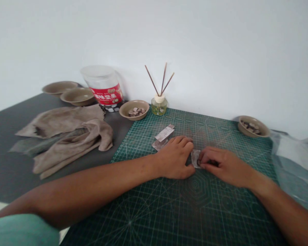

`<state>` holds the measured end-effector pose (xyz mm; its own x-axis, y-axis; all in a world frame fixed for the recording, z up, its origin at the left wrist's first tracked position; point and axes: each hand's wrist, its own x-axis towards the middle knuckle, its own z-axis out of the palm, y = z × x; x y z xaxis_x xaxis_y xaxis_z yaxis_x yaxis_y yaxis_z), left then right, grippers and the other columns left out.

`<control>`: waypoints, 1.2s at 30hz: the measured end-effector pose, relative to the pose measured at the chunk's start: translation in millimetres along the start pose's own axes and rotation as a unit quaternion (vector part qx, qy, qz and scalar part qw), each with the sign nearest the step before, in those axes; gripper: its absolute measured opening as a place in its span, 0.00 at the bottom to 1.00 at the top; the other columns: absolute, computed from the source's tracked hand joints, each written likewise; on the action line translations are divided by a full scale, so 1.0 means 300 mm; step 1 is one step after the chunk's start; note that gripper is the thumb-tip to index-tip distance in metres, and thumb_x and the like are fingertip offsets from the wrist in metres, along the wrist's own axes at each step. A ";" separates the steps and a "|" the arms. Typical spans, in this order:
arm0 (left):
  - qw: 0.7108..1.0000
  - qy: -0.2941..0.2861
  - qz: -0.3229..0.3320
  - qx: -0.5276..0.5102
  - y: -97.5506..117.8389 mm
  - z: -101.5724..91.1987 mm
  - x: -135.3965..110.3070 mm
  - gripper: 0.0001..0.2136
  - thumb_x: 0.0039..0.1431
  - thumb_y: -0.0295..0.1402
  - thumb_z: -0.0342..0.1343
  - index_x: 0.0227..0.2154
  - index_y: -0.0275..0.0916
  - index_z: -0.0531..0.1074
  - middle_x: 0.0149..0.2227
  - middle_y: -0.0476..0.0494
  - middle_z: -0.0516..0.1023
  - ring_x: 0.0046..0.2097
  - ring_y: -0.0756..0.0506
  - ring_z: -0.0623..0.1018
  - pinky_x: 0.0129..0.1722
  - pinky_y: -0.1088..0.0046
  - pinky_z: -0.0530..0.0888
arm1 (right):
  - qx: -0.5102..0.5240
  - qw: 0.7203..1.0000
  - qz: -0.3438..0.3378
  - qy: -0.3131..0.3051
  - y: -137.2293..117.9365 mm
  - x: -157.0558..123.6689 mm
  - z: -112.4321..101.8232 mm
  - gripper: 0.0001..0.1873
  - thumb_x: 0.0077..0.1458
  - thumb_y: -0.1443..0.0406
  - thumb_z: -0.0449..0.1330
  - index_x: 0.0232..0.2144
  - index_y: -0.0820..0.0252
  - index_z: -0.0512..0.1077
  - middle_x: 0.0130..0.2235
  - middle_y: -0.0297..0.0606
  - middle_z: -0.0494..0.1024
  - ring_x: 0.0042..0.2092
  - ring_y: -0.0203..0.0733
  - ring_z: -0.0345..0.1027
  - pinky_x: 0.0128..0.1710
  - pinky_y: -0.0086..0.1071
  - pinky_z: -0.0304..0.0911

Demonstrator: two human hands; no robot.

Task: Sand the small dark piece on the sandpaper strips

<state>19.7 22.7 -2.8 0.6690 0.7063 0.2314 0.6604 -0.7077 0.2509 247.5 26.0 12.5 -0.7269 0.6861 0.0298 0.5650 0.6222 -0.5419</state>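
A small greyish-white flat square piece (195, 158) lies on the green cutting mat (154, 201) between my hands. My left hand (176, 158) is bent over the mat, with thumb and index finger at the piece's left corners, holding it. My right hand (222, 165) is closed in a pinch over the piece's right side; something small and dark shows at its fingertips, too blurred to name. Just beyond my left hand lie a pale rectangular strip (165, 133) and a mottled flat piece (159, 145), partly covered by that hand.
A bowl of small pieces (134, 117) stands at the back, another bowl (261, 132) back right. A reed diffuser (159, 106) and a red-labelled plastic tub (106, 94) stand near the wall. Brown cloths (72, 140) lie left, a clear plastic bag (295, 167) right.
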 end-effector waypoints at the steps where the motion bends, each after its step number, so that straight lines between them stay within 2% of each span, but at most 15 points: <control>1: 1.000 -0.001 0.001 0.000 0.000 0.000 0.000 0.18 0.55 0.43 0.56 0.43 0.36 0.66 0.56 0.34 0.69 0.60 0.35 0.67 0.60 0.56 0.65 | 0.008 1.000 -0.005 0.001 -0.006 0.001 0.007 0.04 0.64 0.67 0.58 0.34 0.55 0.70 0.40 0.33 0.75 0.41 0.39 0.70 0.41 0.33 0.64; 6: 1.000 0.001 -0.001 -0.002 -0.001 0.001 0.002 0.18 0.55 0.42 0.57 0.44 0.37 0.65 0.57 0.35 0.69 0.60 0.35 0.67 0.60 0.57 0.66 | -0.041 0.995 0.024 0.082 -0.004 0.024 0.028 0.04 0.65 0.69 0.56 0.37 0.57 0.69 0.42 0.36 0.74 0.43 0.41 0.69 0.45 0.37 0.63; 12: 1.000 0.003 0.005 0.002 -0.003 0.005 0.000 0.18 0.55 0.43 0.56 0.43 0.36 0.66 0.56 0.34 0.69 0.59 0.35 0.67 0.59 0.57 0.66 | 0.013 1.000 -0.007 -0.006 -0.006 0.002 0.008 0.04 0.63 0.68 0.58 0.34 0.55 0.70 0.40 0.33 0.74 0.41 0.39 0.69 0.41 0.34 0.64; 16: 1.000 0.007 0.003 0.002 -0.003 0.004 0.000 0.19 0.55 0.43 0.56 0.44 0.36 0.66 0.56 0.35 0.70 0.59 0.35 0.67 0.60 0.57 0.66 | -0.030 0.996 0.031 0.077 -0.002 0.013 0.031 0.04 0.64 0.69 0.56 0.36 0.56 0.69 0.41 0.36 0.74 0.41 0.41 0.69 0.43 0.37 0.63; 18: 1.000 0.008 0.000 0.002 -0.002 0.002 0.000 0.18 0.55 0.43 0.56 0.44 0.37 0.66 0.57 0.35 0.69 0.60 0.35 0.67 0.60 0.56 0.66 | -0.057 0.992 0.053 0.098 0.009 0.012 0.023 0.03 0.64 0.68 0.56 0.36 0.56 0.69 0.40 0.36 0.74 0.41 0.42 0.69 0.43 0.38 0.63; 22: 1.000 0.005 0.003 0.000 0.000 0.001 0.000 0.17 0.56 0.44 0.56 0.43 0.37 0.66 0.58 0.35 0.68 0.60 0.35 0.66 0.60 0.56 0.65 | -0.021 1.000 0.020 0.010 0.000 -0.005 0.000 0.04 0.64 0.67 0.58 0.34 0.55 0.71 0.40 0.35 0.74 0.40 0.41 0.69 0.41 0.35 0.63; 24: 1.000 0.004 0.005 -0.001 0.000 0.002 0.000 0.18 0.56 0.44 0.55 0.44 0.37 0.66 0.58 0.34 0.68 0.60 0.35 0.66 0.60 0.56 0.65 | 0.007 1.000 0.002 -0.013 -0.015 -0.006 0.006 0.05 0.64 0.68 0.57 0.34 0.55 0.70 0.41 0.35 0.74 0.41 0.40 0.69 0.42 0.35 0.64; 29: 1.000 0.005 0.000 0.000 -0.002 0.005 -0.001 0.18 0.55 0.43 0.56 0.44 0.36 0.66 0.58 0.35 0.68 0.60 0.35 0.67 0.60 0.57 0.65 | -0.026 0.997 0.043 0.053 -0.007 -0.001 0.004 0.04 0.65 0.67 0.56 0.36 0.56 0.70 0.41 0.36 0.74 0.41 0.41 0.68 0.42 0.37 0.64; 34: 1.000 0.007 0.004 -0.006 0.000 0.001 0.000 0.17 0.56 0.44 0.55 0.43 0.37 0.66 0.58 0.35 0.68 0.61 0.35 0.67 0.60 0.56 0.65 | 0.005 1.000 0.009 -0.021 -0.006 -0.012 -0.009 0.05 0.64 0.66 0.57 0.33 0.55 0.71 0.39 0.35 0.75 0.40 0.41 0.69 0.40 0.36 0.65; 36: 1.000 0.002 0.001 -0.008 0.001 -0.001 0.000 0.17 0.56 0.44 0.55 0.43 0.38 0.66 0.57 0.35 0.69 0.60 0.35 0.67 0.60 0.55 0.66 | 0.012 1.000 0.000 0.003 -0.013 0.000 0.008 0.06 0.64 0.68 0.56 0.34 0.56 0.71 0.40 0.36 0.75 0.41 0.41 0.69 0.41 0.36 0.65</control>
<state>19.9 22.5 -2.3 0.6693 0.7047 0.2355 0.6532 -0.7091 0.2655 244.4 22.6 12.5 -0.7247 0.6883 0.0338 0.5553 0.6124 -0.5627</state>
